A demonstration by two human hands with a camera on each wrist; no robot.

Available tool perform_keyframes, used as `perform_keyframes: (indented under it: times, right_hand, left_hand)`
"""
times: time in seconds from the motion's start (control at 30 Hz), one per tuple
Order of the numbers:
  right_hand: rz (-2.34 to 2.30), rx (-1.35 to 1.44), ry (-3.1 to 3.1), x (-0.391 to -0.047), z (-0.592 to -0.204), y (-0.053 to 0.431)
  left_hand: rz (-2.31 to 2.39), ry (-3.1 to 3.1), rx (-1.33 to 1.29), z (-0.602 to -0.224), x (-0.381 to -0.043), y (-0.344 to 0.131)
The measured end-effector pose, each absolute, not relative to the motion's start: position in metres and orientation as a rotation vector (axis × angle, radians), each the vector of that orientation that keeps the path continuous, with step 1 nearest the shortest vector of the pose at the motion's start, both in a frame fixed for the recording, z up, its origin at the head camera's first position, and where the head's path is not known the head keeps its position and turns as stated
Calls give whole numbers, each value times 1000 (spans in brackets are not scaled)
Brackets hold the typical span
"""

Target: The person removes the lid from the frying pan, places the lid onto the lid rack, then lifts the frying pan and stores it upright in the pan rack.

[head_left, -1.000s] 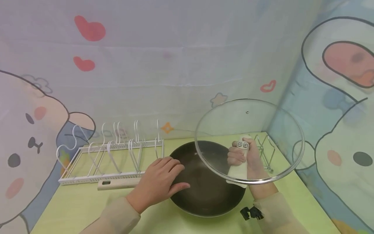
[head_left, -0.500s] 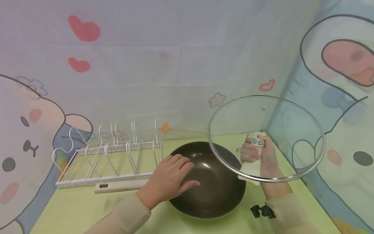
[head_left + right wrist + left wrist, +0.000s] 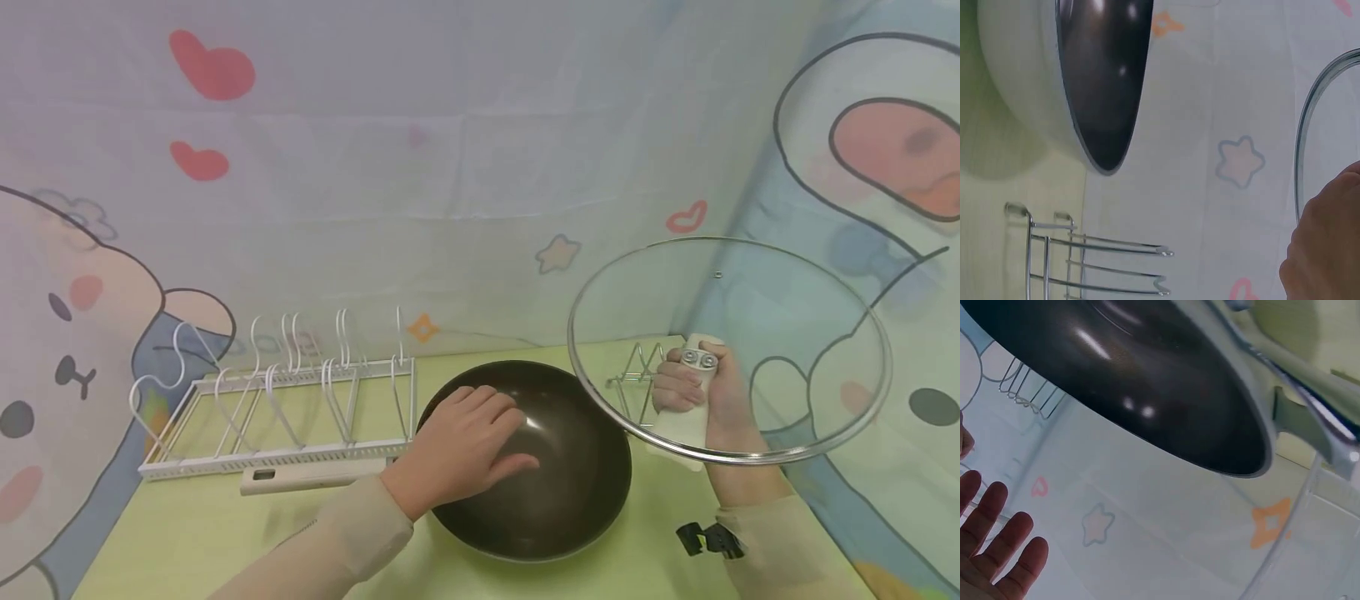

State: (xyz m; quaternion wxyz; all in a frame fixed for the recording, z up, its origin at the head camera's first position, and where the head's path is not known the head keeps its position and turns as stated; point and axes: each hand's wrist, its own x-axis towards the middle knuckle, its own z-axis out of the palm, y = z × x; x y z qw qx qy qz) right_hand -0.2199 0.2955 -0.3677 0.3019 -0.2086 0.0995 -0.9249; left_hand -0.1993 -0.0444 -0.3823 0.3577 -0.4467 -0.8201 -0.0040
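My right hand (image 3: 723, 396) grips the cream handle (image 3: 686, 425) of a round glass lid (image 3: 795, 333) with a metal rim. The lid is held up, tilted, to the right of a dark frying pan (image 3: 570, 483). In the right wrist view, the lid's rim (image 3: 1302, 137) curves beside the hand. My left hand (image 3: 468, 450) hovers over the pan's left side, its fingers loosely extended and holding nothing. In the left wrist view those fingers (image 3: 1004, 544) are apart from the pan (image 3: 1147, 381). The pan's cream handle (image 3: 307, 477) points left, partly hidden behind the left wrist.
A white rack (image 3: 277, 454) with upright loops stands left, behind the pan handle. A small metal wire rack (image 3: 633, 379) stands at the back right, partly seen through the lid. The green table (image 3: 187, 533) meets patterned cloth walls (image 3: 480, 167) at its back and sides.
My right hand has carried the lid rightward, away from above the pan. My left hand has shifted right, further over the pan. The pan has stayed roughly in place.
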Motion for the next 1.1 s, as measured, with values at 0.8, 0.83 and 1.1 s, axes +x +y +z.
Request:
perform_keyframes:
  times: [0.8,0.83,1.1]
  right_hand:
    - [-2579,-305,334,-215,-358,339]
    - [-2586,-299,343,-215,-357,340]
    - [-2576,-270,409,-212,-355,350]
  left_hand:
    - [99,-2273,-1214,-370,-208,10]
    - [108,-2276,-1216,-370,-208,12]
    - [187,-2408,-1246,-368,-209,31]
